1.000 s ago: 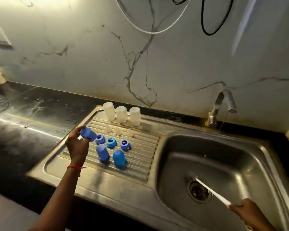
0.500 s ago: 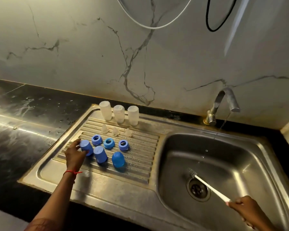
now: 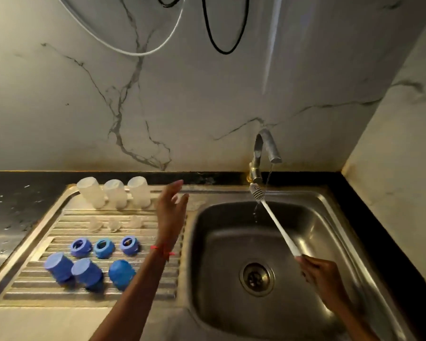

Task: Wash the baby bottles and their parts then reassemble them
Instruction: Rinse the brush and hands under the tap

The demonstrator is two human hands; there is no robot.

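My left hand point(image 3: 172, 210) up, fingers straight, slightly spread, holding nothing. Left forearm stretched forward from bottom edge. My right hand point(image 3: 317, 273) low at right, fingers curled round end of brush point(image 3: 278, 227) handle, forearm angled in from lower right.

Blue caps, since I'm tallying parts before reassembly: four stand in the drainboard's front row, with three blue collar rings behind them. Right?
Not four. The head view shows three blue caps in the front row of the drainboard. The three blue collar rings behind them are as you say.
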